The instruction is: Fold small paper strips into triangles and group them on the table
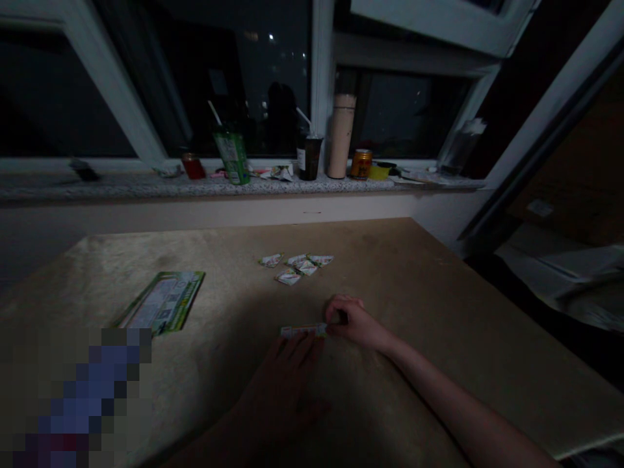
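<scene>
A narrow folded strip of printed paper [302, 327], coloured green, white and red, lies on the table in front of me. My left hand [287, 377] rests flat over its near edge with fingers stretched out, partly hiding it. At the strip's right end, my right hand [351, 321] is curled, thumb and forefinger pinching the corner. Beyond the hands sit several small folded paper pieces [306, 266] in a loose cluster, printed like the strip. To the left is a stack of flat printed leaflets [166, 302] with green edges.
The brown tabletop [390, 260] meets a wall below a granite windowsill [273, 187]. On the sill stand a green cup with a straw [233, 156], a dark cup [309, 157], a tall pinkish bottle [341, 136] and a gold can [361, 165]. A pixelated patch covers the lower left.
</scene>
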`<action>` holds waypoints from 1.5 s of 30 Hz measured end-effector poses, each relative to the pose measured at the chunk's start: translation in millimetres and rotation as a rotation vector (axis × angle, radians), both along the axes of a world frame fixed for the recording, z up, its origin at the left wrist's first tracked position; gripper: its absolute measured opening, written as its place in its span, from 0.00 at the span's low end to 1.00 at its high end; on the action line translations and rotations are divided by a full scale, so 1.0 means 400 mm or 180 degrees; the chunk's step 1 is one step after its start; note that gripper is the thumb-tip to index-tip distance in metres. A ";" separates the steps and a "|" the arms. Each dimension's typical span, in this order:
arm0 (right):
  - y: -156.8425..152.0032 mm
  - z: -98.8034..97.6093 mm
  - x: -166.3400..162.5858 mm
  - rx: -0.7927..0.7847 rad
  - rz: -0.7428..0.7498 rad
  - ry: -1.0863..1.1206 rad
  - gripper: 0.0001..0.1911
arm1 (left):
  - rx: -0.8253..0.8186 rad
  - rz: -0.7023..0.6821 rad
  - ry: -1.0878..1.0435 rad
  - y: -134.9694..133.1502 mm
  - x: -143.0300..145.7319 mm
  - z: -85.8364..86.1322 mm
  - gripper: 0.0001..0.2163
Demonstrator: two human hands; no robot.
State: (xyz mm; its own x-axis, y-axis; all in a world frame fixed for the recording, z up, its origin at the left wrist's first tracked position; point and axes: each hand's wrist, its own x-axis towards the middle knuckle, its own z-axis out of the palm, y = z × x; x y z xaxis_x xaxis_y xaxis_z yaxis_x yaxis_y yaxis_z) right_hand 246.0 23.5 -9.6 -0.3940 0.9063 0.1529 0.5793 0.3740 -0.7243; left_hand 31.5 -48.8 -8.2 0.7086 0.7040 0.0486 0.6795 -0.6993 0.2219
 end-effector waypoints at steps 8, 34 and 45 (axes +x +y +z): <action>-0.001 -0.001 0.003 -0.0034 0.0077 -0.0001 0.09 | -0.0057 0.0007 0.0093 -0.003 0.004 0.009 0.36; -0.001 -0.016 -0.001 -0.0049 0.0042 0.0049 0.09 | 0.0012 0.0017 0.0007 -0.007 0.002 -0.009 0.36; -0.011 -0.017 -0.011 -0.0111 -0.0102 -0.0097 0.08 | 0.0073 -0.0014 0.0007 -0.003 0.001 -0.013 0.37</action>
State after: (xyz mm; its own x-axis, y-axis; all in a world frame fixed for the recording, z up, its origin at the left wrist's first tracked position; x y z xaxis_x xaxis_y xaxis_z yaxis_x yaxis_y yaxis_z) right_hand 241.7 19.0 -16.2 -0.3688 0.9230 0.1095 0.6125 0.3299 -0.7183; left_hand 31.8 -50.2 -13.3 0.7119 0.6995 0.0632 0.6768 -0.7072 0.2044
